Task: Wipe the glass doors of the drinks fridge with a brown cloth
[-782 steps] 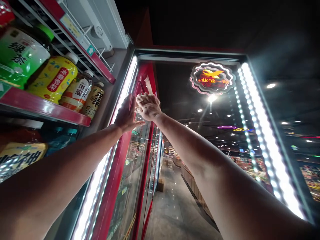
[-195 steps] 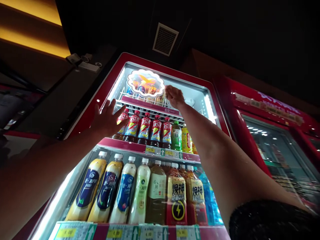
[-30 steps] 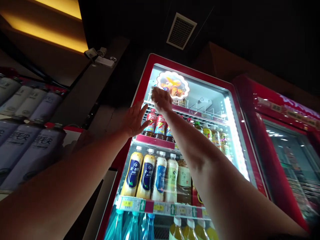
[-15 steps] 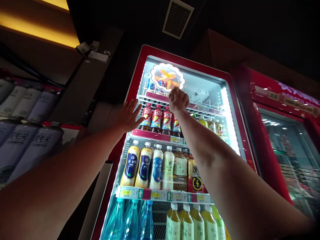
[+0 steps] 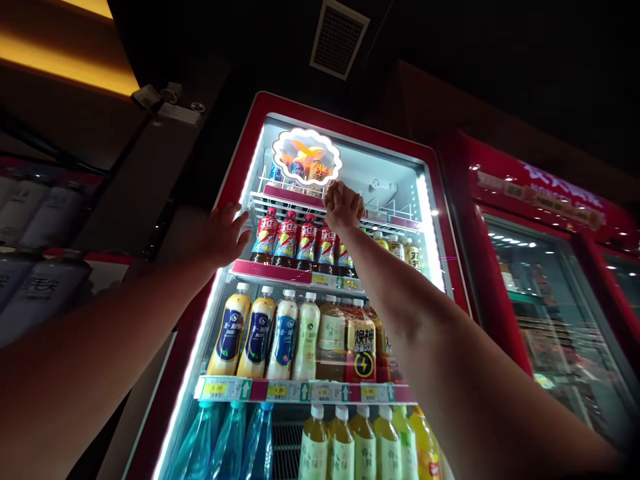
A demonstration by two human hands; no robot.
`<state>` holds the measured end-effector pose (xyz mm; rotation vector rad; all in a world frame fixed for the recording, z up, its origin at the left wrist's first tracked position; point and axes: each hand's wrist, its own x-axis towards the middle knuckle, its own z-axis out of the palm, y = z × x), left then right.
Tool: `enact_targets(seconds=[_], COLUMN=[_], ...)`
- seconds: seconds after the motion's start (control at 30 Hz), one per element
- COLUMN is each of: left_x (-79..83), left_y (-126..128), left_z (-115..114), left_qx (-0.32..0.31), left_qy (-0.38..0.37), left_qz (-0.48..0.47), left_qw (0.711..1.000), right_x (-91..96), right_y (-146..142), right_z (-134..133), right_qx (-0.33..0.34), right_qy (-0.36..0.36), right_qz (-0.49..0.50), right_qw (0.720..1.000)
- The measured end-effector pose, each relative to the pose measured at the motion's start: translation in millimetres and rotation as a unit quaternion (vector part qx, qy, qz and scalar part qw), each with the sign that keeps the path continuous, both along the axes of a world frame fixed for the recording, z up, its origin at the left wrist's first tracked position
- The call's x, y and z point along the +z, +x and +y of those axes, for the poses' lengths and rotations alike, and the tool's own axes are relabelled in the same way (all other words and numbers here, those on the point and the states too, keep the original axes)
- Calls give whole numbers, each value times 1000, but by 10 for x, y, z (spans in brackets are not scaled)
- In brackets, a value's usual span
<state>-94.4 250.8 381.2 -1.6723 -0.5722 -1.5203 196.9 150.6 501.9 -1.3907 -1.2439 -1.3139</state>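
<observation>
I face a red drinks fridge (image 5: 239,155) with its glass door closed. My left hand (image 5: 223,233) lies open, fingers spread, against the door's left edge beside a row of red-labelled bottles (image 5: 295,239). My right hand (image 5: 343,205) is raised higher and closed in a fist against the glass, just below the glowing scalloped logo sign (image 5: 307,157). Whatever that fist holds is hidden. Behind the glass, a shelf further down holds yellow and white bottles (image 5: 260,333).
A second red fridge (image 5: 525,220) stands to the right. Large pale bottle pictures (image 5: 35,213) cover the wall at left. A ceiling vent (image 5: 339,37) and a small fixture (image 5: 165,103) sit overhead. Blue and green bottles (image 5: 320,440) fill the lowest visible shelf.
My right fist has slid to the right across the glass, from left of the logo to below its right side. My left hand stays at the door's left edge. The view has shifted.
</observation>
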Motion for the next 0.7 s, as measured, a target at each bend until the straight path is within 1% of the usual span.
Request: enact_targets(seconds=[0.03,0.07,0.13,0.17,0.2,0.23,0.27,0.33,0.37,0.4,0.43,0.47,0.53,0.6,0.63,0.67,0.7], left_x=[-6,-13,-32,-44,-58,-75,-92,-130,-149,-166,-182,-196,-219,-237,-244,-250,-256], left_y=[75,158,326,398,456,499,526,550,554,557,560,563,563,545,529,511,492], left_z=[-67,-137,-264,-310,-342,-358,-363,-352,-344,-337,-332,-327,-308,-268,-242,-218,-199], left_qx=[-2,-2,-3,-5,-6,-6,-4,2,5,8,10,12,14,5,-5,-17,-25], left_qy=[-11,-24,-59,-77,-95,-111,-123,-138,-142,-147,-152,-157,-161,-151,-140,-127,-107], left_qz=[-21,-43,-93,-112,-126,-134,-135,-130,-129,-129,-131,-136,-142,-141,-138,-123,-88], left_qw=[1000,999,994,991,987,985,983,982,981,981,979,978,977,979,980,984,990], right_x=[-23,-62,-154,-189,-208,-208,-193,-139,-116,-104,-107,-126,-198,-274,-296,-303,-294], right_y=[-13,-44,-91,-76,-25,62,177,436,550,640,702,740,790,888,975,1085,1211], right_z=[13,22,2,-35,-87,-148,-212,-311,-335,-340,-330,-313,-292,-335,-388,-459,-540], right_qx=[19,40,54,48,39,31,25,23,26,34,46,59,72,57,43,28,13], right_qy=[-1,-12,-47,-60,-66,-65,-59,-27,-5,12,19,16,-17,-53,-57,-54,-43], right_qz=[3,-20,-129,-184,-216,-217,-189,-61,13,67,93,92,21,-65,-89,-96,-86], right_qw=[1000,999,989,980,973,973,980,997,1000,997,994,994,997,995,993,994,995])
